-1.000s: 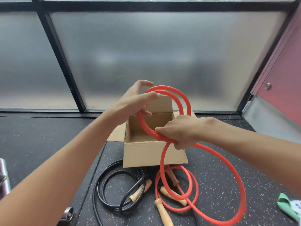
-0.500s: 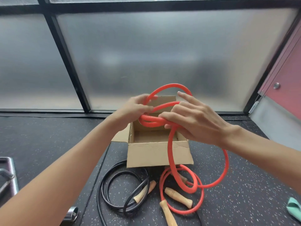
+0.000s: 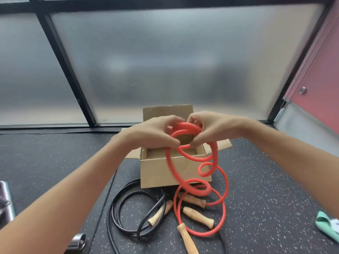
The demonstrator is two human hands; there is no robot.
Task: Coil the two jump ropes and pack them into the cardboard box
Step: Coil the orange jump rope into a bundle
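Nearest, on the dark speckled floor (image 3: 256, 208), lie the loose ends of the job. The black jump rope (image 3: 154, 208) sits in rough loops at the near left, not yet picked up. Just right of it are four wooden handles (image 3: 198, 217); which handle belongs to which rope is hard to tell. The lower turns of the red jump rope (image 3: 198, 191) rest among them. A metal cylinder (image 3: 77, 243) shows at the near left edge and a green cloth (image 3: 328, 226) at the near right.

Just beyond stands the cardboard box (image 3: 157, 173), flaps open, with nothing visible inside. From the floor the red rope climbs in springy loops across the box front to the hands above its opening.

The left hand (image 3: 156, 134) and right hand (image 3: 214, 129) are close together, fingers curled around the top turns, each pinching the gathered coil.

This looks like mid-coil on the first rope, so the task seems less than half done. The next move calls for drawing up the slack turn by turn into matching loops. The stiff tube will likely spring open unless it is pinned firmly.

Farthest is a frosted window (image 3: 165, 61).
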